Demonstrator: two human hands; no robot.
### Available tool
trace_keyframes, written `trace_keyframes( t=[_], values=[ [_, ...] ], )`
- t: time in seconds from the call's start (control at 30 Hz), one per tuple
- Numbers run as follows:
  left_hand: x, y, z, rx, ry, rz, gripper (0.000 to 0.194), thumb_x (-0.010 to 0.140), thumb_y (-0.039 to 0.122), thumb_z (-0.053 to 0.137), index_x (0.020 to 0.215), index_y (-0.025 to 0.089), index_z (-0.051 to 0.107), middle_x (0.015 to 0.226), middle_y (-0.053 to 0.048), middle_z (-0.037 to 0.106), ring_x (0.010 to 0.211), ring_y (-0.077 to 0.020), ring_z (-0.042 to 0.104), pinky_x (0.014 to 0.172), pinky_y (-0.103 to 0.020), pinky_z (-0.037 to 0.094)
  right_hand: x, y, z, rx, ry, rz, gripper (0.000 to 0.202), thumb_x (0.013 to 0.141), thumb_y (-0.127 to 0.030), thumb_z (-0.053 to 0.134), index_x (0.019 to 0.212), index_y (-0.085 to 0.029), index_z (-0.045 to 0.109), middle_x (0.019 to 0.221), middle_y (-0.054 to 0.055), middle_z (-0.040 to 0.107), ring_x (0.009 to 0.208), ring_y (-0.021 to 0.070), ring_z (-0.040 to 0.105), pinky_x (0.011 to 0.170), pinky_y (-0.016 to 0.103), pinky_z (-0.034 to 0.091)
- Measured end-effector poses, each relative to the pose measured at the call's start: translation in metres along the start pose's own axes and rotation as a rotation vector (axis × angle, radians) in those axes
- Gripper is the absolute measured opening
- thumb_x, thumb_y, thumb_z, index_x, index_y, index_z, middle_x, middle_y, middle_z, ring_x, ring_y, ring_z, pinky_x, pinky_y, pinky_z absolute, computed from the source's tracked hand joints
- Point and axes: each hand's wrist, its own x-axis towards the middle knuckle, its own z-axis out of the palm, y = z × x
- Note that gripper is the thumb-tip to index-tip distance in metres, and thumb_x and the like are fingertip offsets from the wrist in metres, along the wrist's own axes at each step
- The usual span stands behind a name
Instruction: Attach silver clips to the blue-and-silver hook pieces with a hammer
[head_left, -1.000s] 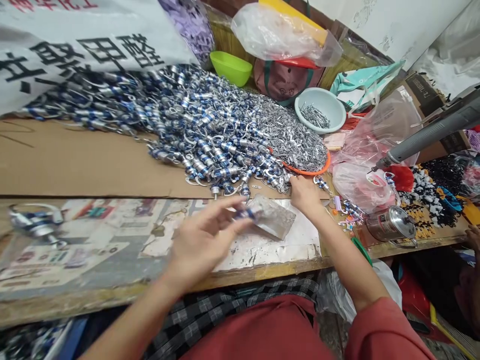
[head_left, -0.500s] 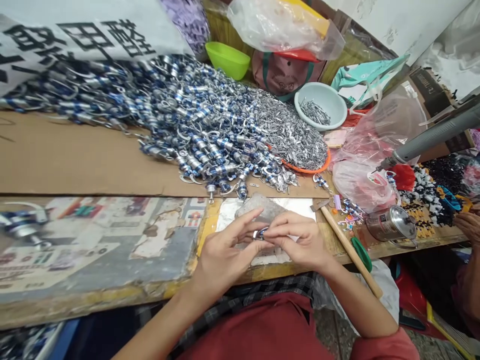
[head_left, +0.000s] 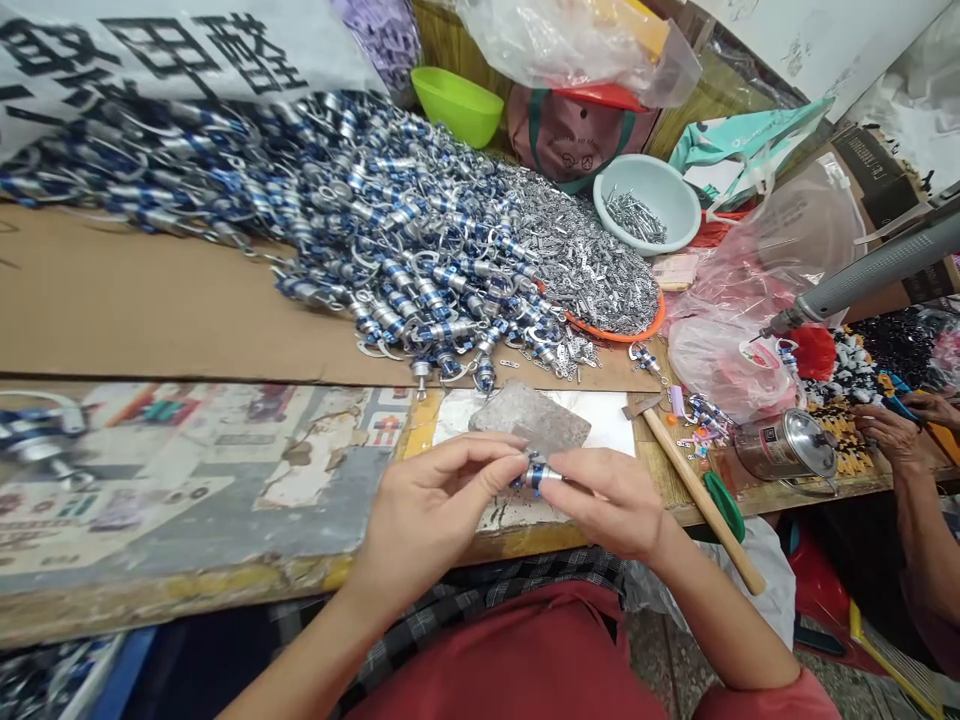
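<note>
Between the fingertips of both hands is a small blue-and-silver metal piece [head_left: 535, 475], held just in front of a grey stone block [head_left: 536, 412]. My left hand [head_left: 431, 500] pinches its left end with thumb and fingers. From the other side my right hand [head_left: 611, 500] grips the silver end; part of the piece is covered by the fingers. A large pile of similar blue-and-silver pieces [head_left: 397, 230] with curved silver arms lies beyond the hands. To the right of my right hand rests a hammer [head_left: 697, 495] with a wooden handle.
An orange-rimmed tray [head_left: 634, 334] heaped with tiny metal links sits behind the block. Further back are a pale blue bowl [head_left: 686, 205] of metal pins and a green bowl [head_left: 457, 105]. A lidded metal cup [head_left: 780, 447] and a co-worker's hand [head_left: 889, 435] are at the right.
Both hands have come slightly lower and the piece is turned, showing more of its blue-and-silver side. More of the stone block is visible. The co-worker's hands have moved further into view.
</note>
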Motion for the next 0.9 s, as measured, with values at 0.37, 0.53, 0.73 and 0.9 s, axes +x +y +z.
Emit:
trace_keyframes(
  t=[0.37, 0.53, 0.73, 0.9],
  values=[
    [0.000, 0.004, -0.010, 0.044, -0.164, 0.041, 0.015, 0.075, 0.032, 0.061, 0.067, 0.024, 0.071, 0.074, -0.001, 0.073, 0.072, -0.0180, 0.067, 0.068, -0.024, 0.054, -0.002, -0.004, 0.005, 0.007, 0.037, 0.101, 0.024, 0.083, -0.005, 0.049, 0.095, -0.016, 0.066, 0.095, 0.010, 0.071, 0.082, 0.0133, 0.067, 0.066, 0.023, 0.055],
    [-0.003, -0.003, -0.004, -0.099, -0.101, -0.123, 0.017, 0.070, 0.037, 0.068, 0.068, 0.020, 0.070, 0.066, -0.002, 0.071, 0.059, -0.0157, 0.064, 0.055, -0.022, 0.052, 0.001, -0.009, 0.007, 0.131, 0.064, 0.279, 0.018, 0.082, -0.010, 0.057, 0.093, -0.018, 0.068, 0.090, 0.008, 0.071, 0.079, 0.0120, 0.067, 0.068, 0.021, 0.057],
    [-0.015, -0.011, 0.012, -0.305, -0.047, -0.256, 0.045, 0.059, 0.032, 0.077, 0.100, 0.018, 0.064, 0.089, -0.006, 0.072, 0.083, -0.0182, 0.068, 0.074, -0.025, 0.056, 0.002, -0.013, 0.004, 0.217, 0.066, 0.384, 0.013, 0.082, -0.016, 0.061, 0.090, -0.015, 0.071, 0.081, 0.009, 0.071, 0.072, 0.0129, 0.066, 0.064, 0.022, 0.056],
    [-0.012, -0.016, 0.016, -0.366, -0.051, -0.269, 0.049, 0.064, 0.031, 0.074, 0.107, 0.017, 0.054, 0.081, -0.002, 0.068, 0.077, -0.0141, 0.066, 0.074, -0.025, 0.056, 0.006, 0.046, -0.004, -0.083, -0.128, 0.667, 0.021, 0.088, -0.020, 0.050, 0.087, -0.020, 0.071, 0.088, 0.005, 0.072, 0.084, 0.0153, 0.066, 0.078, 0.028, 0.053]
  ],
)
